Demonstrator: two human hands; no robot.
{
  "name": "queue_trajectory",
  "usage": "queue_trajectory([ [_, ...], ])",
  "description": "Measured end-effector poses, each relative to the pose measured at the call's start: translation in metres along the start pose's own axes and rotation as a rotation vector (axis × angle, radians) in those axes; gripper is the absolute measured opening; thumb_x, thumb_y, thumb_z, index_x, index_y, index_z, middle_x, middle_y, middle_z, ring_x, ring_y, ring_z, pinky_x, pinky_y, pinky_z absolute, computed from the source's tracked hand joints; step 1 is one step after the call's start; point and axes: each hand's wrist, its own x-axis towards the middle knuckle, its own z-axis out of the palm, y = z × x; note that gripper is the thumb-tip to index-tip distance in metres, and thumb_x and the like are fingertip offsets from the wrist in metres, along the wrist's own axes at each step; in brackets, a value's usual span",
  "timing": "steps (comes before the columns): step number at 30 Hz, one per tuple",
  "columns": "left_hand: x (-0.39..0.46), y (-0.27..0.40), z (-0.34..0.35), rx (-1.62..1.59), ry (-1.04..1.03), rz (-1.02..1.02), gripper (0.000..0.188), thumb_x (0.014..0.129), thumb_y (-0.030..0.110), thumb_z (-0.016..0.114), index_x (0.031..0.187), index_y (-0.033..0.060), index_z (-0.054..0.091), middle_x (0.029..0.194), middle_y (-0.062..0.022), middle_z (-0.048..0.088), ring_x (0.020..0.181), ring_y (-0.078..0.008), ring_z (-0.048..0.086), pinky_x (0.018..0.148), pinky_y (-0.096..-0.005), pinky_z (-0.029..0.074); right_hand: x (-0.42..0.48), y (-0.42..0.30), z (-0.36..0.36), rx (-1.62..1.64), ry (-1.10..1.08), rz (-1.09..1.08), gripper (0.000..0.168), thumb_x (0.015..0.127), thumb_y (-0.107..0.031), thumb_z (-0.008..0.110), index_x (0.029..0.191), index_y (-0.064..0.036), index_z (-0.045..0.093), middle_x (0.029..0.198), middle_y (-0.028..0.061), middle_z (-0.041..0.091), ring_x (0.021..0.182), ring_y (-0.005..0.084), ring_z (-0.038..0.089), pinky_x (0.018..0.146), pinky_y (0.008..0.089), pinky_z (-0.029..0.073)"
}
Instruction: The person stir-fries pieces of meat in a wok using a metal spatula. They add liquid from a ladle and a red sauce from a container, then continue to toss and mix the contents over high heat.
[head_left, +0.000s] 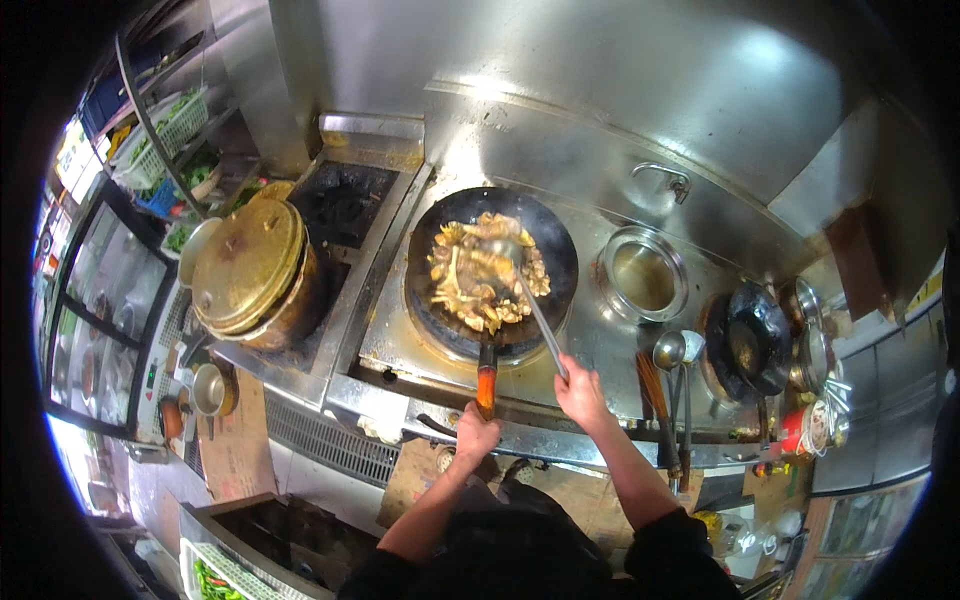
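A black wok (551, 225) rests on the burner in front of me, full of browned chopped food (469, 281) that looks like meat pieces. My left hand (478, 433) grips the end of the wok's orange wooden handle (487, 386). In my right hand (582, 394) is the metal shaft of a cooking ladle (541, 321), slanting up and left into the wok. Its bowl end lies among the food and is blurred, so its exact shape is hard to tell.
A large lidded pot (251, 262) stands at left, beside a bare burner (341, 202). To the right are a round metal pot of liquid (643, 277), a tap (664, 180), ladles (670, 350), a bamboo brush (651, 382) and stacked woks (757, 337). The steel counter edge (555, 442) runs before me.
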Motion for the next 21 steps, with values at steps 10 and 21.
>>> queue_trajectory([
  [10,0.001,0.011,-0.001,0.089,0.004,-0.022,0.038,0.065,0.016,0.063,0.094,-0.0052,0.052,0.081,-0.0207,0.063,0.078,-0.0321,0.063,0.07,-0.039,0.049,0.007,0.007,0.0,-0.26,-0.032,0.017,0.039,0.077,-0.007,0.059,0.116,-0.01,0.057,0.07,0.0215,0.061,0.063,0.0349,0.062,0.06,0.041,0.051],
  [21,-0.008,0.01,-0.002,0.079,0.053,0.045,0.032,0.066,0.016,0.06,0.089,-0.0041,0.05,0.08,-0.0281,0.061,0.082,-0.0418,0.061,0.073,-0.0445,0.048,-0.049,-0.006,-0.072,0.078,0.018,-0.084,0.039,0.078,-0.006,0.063,0.116,-0.004,0.057,0.07,0.014,0.062,0.057,0.0157,0.061,0.053,0.0286,0.048],
])
